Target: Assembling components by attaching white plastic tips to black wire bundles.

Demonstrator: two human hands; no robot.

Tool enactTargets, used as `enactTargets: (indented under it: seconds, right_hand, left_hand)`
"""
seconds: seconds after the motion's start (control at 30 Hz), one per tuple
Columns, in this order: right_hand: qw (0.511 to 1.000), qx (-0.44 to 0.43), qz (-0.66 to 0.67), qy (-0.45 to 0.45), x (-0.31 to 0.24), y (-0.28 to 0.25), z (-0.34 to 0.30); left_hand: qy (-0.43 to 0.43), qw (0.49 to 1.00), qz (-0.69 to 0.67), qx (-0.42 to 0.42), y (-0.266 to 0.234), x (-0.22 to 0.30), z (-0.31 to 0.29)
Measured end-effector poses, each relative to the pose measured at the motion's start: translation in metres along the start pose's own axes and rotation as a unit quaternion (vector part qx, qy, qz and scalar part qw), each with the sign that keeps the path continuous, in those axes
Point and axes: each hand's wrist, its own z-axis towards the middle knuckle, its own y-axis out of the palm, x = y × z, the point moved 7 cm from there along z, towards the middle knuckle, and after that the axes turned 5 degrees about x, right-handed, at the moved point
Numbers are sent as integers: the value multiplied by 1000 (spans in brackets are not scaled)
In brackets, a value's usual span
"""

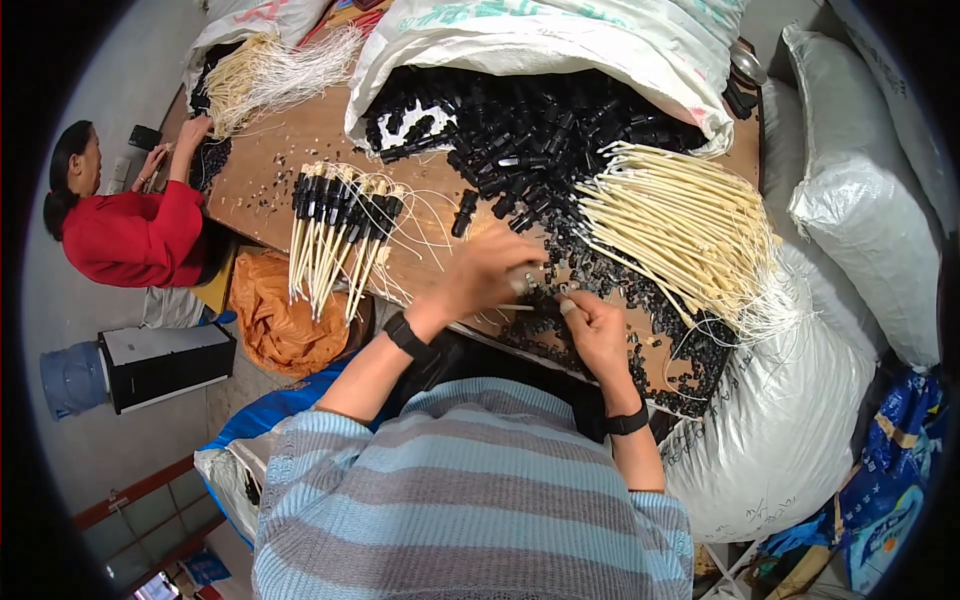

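My left hand (482, 272), smeared by motion, hovers over the near edge of the table; its fingers are too blurred to read. To its right, my right hand (600, 330) is closed in a pinch over small scattered black parts (650, 345); what its fingertips hold is too small to make out. A short cream rod (516, 307) shows between the two hands. Left of them lies a row of cream rods fitted with black plastic sleeves (340, 215), white strings trailing. On the right is a large bundle of cream rods (680, 220) with white strings.
A white woven sack (540, 40) spills black plastic sleeves (540, 130) onto the brown table (265, 150). Full white sacks (790, 400) crowd the right side. At the far left a person in red (140, 235) works beside another string bundle (265, 80). An orange bag (280, 315) stands below the table.
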Motion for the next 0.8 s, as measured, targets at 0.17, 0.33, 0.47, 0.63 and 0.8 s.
enactTargets:
  seconds: [0.17, 0.33, 0.47, 0.63, 0.8]
  right_hand:
    - [998, -11, -49, -34, -19, 10, 3]
    - [995, -24, 88, -34, -14, 12, -3]
    - [995, -50, 86, -31, -15, 16, -3]
    - [997, -44, 61, -8, -14, 19, -4]
    - [991, -83, 5, -106, -20, 24, -6]
  left_hand:
    - [6, 1000, -20, 2, 21, 20, -4]
    - [-54, 993, -99, 18, 16, 11, -19]
    - [-41, 995, -94, 19, 9, 18, -22]
    - [-39, 997, -72, 13, 4, 15, -25]
    - [6, 1000, -27, 7, 1, 19, -27]
